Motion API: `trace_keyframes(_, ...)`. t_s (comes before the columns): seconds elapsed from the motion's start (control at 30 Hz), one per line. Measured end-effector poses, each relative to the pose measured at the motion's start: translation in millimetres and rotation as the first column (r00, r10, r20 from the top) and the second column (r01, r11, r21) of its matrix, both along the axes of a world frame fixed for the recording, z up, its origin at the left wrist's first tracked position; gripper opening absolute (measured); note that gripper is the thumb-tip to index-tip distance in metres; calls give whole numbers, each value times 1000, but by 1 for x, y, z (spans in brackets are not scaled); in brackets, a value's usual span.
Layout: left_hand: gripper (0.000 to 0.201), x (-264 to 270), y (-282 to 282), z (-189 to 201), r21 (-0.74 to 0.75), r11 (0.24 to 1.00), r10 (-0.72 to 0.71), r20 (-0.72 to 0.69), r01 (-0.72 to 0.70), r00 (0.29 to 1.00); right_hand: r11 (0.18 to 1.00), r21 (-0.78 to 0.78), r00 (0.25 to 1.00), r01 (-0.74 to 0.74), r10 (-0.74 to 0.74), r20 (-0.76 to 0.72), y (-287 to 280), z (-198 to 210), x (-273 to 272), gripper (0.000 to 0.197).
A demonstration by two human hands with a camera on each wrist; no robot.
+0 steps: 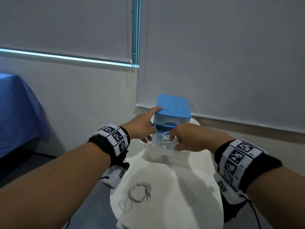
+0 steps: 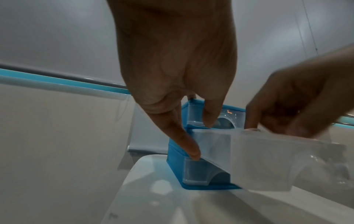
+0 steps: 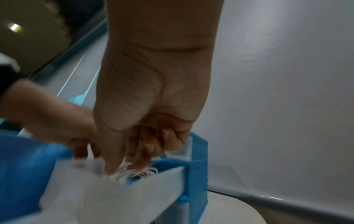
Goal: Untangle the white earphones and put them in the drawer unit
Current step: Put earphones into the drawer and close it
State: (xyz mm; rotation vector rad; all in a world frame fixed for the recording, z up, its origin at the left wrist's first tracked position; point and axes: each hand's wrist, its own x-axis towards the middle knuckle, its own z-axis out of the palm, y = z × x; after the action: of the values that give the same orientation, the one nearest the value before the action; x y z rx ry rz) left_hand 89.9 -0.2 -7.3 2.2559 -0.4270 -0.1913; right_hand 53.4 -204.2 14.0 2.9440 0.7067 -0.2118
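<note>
A blue drawer unit (image 1: 172,109) stands at the far side of the white table (image 1: 189,187), its clear middle drawer (image 1: 165,146) pulled out toward me. A coil of white earphones (image 1: 162,138) lies inside that drawer. My right hand (image 1: 173,141) reaches into the drawer, and in the right wrist view thumb and forefinger of this right hand (image 3: 125,168) pinch the white earphones (image 3: 138,172). My left hand (image 1: 152,126) steadies the unit with straight fingers: one fingertip on the lid, the thumb (image 2: 192,153) against the drawer's left side.
A second loose bundle of white earphones (image 1: 140,192) lies on the near part of the table, its cable trailing toward the front edge. A blue cloth (image 1: 16,113) covers something at the left. A bead chain (image 1: 136,38) hangs against the wall behind the unit.
</note>
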Motion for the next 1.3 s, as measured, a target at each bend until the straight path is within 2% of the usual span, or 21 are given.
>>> trace_keyframes(0.07,74,1,-1,2,28,1000,12,25,-12,1000,989,150,998,12,-20,53,-5,12,-6,19)
trace_keyframes(0.13,68,1,-3,3,35,999,32,37,-33,999,972,234,995,6,-30,99,-11,17,-15,19)
trace_keyframes(0.23,65,1,-6,4,32,998,52,50,-53,997,982,188,999,-12,6,32,-18,9,-25,39)
trace_keyframes(0.33,63,-1,-8,2,44,997,52,71,-56,996,992,113,996,-64,55,77,-22,-5,-30,51)
trace_keyframes(0.43,63,-1,-8,2,49,997,52,75,-56,996,995,37,987,-91,86,135,-23,-12,-30,47)
trace_keyframes(0.67,64,-1,-6,3,63,997,36,81,-42,996,999,14,995,-51,50,84,-14,-18,-16,33)
trace_keyframes(0.83,64,-3,-7,4,97,995,26,105,-36,994,999,-1,996,54,-54,76,-5,-17,2,26)
trace_keyframes(0.9,65,-3,-8,3,123,991,28,122,-43,992,995,-45,987,88,-81,136,0,-21,4,25)
trace_keyframes(0.97,66,-3,-8,2,139,989,29,133,-48,991,988,-109,963,107,-76,257,4,-22,4,21)
trace_keyframes(1.07,64,-1,-7,0,137,989,33,144,-53,989,988,-125,886,91,-24,462,5,-23,6,13)
trace_keyframes(1.1,64,-1,-8,-1,140,988,36,155,-58,987,990,-106,856,88,-21,517,4,-24,9,17)
trace_keyframes(1.2,60,1,-9,-2,137,988,49,191,-76,980,991,60,784,118,-130,607,-1,-26,17,54)
trace_keyframes(1.27,58,1,-11,-2,153,985,54,204,-86,977,975,162,831,150,-213,513,-5,-26,25,77)
trace_keyframes(1.3,58,0,-11,-3,183,978,59,225,-101,973,967,195,862,166,-238,447,-6,-26,30,82)
